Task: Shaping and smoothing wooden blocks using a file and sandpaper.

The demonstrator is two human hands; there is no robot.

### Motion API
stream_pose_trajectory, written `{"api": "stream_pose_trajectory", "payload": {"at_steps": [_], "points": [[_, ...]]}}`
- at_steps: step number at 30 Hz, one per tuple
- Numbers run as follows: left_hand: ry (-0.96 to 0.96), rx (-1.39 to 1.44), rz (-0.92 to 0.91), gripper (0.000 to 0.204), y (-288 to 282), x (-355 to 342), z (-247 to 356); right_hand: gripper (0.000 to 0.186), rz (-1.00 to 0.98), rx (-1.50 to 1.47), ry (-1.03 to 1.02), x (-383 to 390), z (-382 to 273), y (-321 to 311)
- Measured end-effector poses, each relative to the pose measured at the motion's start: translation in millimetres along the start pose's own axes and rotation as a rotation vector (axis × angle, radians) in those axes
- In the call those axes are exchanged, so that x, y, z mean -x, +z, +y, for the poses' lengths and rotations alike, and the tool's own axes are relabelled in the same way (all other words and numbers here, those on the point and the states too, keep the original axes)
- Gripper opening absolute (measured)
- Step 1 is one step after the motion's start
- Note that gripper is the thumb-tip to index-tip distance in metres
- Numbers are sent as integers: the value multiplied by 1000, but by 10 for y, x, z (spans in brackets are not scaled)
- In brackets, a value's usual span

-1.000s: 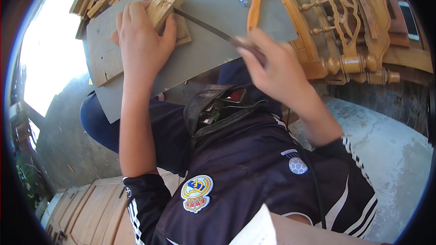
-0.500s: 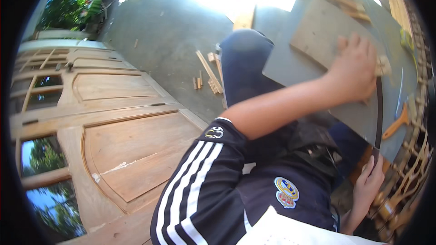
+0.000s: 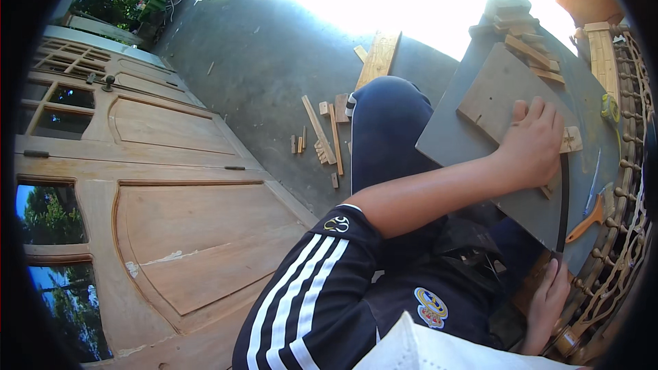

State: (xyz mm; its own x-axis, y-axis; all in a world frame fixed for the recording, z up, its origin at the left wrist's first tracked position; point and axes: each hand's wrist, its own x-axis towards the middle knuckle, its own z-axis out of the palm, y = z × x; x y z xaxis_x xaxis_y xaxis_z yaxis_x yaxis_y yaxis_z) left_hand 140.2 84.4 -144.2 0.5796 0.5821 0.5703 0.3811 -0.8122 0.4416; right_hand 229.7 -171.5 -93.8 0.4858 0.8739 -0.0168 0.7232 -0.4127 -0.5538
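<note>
My left hand (image 3: 531,144) is closed with curled fingers, pressing down on a flat brown wooden board (image 3: 499,89). A small pale wood piece (image 3: 571,140) with a dark cross-shaped mark sticks out beside it, apparently held in the grip. My right hand (image 3: 548,298), at the lower right, is closed around the near end of a long dark flat strip (image 3: 563,205), like a file or blade. Its far end reaches the pale piece beside my left hand. Below both lies a grey work board (image 3: 445,123) by my knee.
An orange-handled brush (image 3: 586,225), a thin blue tool (image 3: 593,181) and a yellow-green tape measure (image 3: 609,108) lie on the right. Wood offcuts (image 3: 534,62) are stacked at the far end; loose sticks (image 3: 319,130) lie on the floor. Carved wooden door panels (image 3: 185,137) stand left.
The view has shifted, so the boards and hands appear lower in the picture. Both hands keep their holds, and the strip still runs between them.
</note>
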Motion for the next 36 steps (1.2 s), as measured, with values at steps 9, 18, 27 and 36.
{"api": "stream_pose_trajectory", "payload": {"at_steps": [9, 18, 27, 36], "points": [[33, 138, -55, 45, 30, 93, 21, 36, -20, 166, -28, -589, -32, 206], [26, -9, -87, 41, -126, -37, -139, 27, -95, 69, 224, 87, -148, -82], [118, 37, -52, 37, -19, 56, -70, 21, 5, 124, -11, -743, -98, 236], [135, -67, -86, 38, -127, -14, -27, 22, -36, 41, 100, 142, -22, -20]]}}
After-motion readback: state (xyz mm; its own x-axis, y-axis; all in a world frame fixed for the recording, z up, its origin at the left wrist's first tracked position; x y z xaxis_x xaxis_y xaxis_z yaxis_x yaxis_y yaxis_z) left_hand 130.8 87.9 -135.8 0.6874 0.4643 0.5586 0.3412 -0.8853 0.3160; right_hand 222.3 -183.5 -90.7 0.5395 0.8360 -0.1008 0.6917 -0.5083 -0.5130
